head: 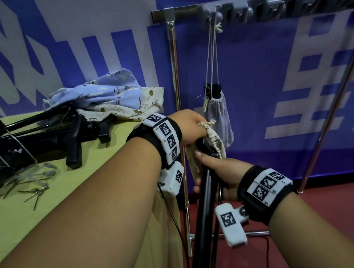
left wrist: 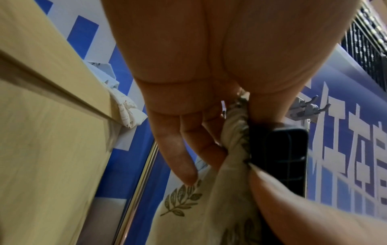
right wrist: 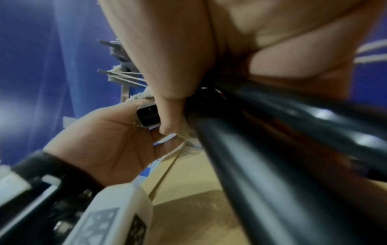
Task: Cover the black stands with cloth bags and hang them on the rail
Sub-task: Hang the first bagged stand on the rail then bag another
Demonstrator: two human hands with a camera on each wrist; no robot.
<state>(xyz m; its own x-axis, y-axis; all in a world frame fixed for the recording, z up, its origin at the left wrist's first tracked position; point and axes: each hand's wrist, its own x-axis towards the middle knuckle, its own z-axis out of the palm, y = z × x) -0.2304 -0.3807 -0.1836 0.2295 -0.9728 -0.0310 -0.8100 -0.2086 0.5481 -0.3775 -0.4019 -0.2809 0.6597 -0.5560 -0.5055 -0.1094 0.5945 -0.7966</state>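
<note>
Hands (head: 189,125) (head: 225,175) around black stand (head: 204,205) and cream cloth bag (head: 217,144).

A blue wall banner (head: 252,63) with large pale block lettering fills the space behind and above the grip. To the left of the grip stands a light yellow-wood desk (head: 72,189), its edge dropping away as a plain panel (left wrist: 52,149). Below and to the right of the grip the floor (head: 334,208) is dark red. The light is dim and cool, giving the banner a bluish cast, brighter high on the left.
</note>
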